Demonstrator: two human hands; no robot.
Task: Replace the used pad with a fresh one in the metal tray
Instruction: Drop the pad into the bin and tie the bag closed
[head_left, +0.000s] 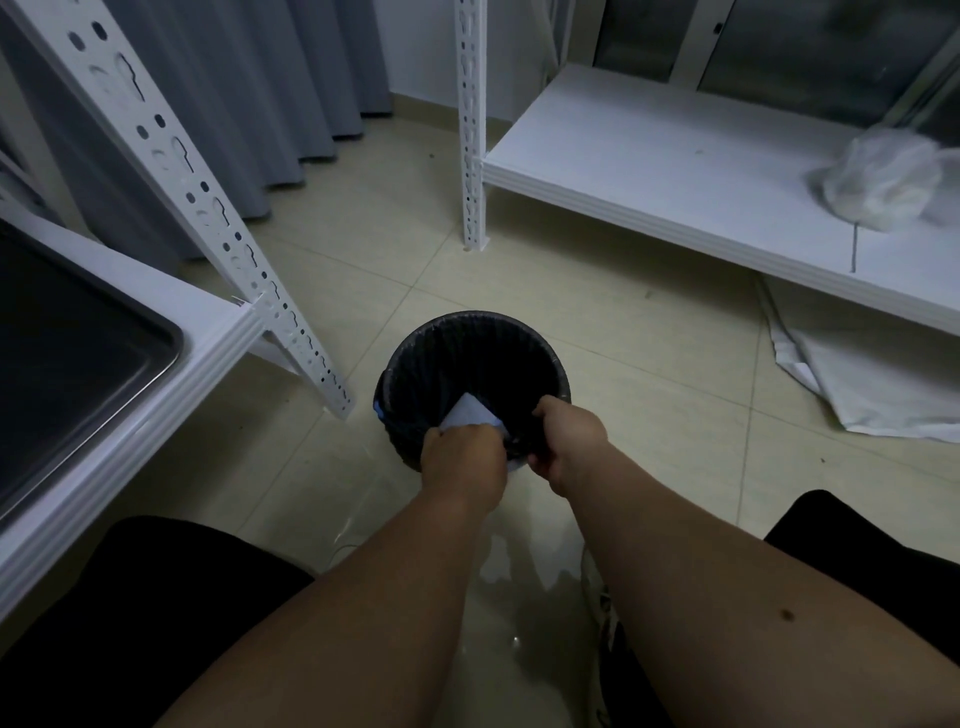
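Observation:
A folded white pad (471, 413) pokes into the mouth of a black waste bin (470, 338) on the floor. My left hand (462, 457) is closed on the pad's near end at the bin's front rim. My right hand (566, 441) grips the bin's near rim and dark liner beside it. The metal tray (88, 364) lies on the white shelf at the far left; its visible part holds nothing.
A white slotted shelf post (470, 124) stands behind the bin, another (208, 197) slants at left. A low white shelf (675, 171) at right carries a crumpled plastic bag (883, 182). White sheeting (872, 384) lies under it. My dark-clothed knees frame the bottom.

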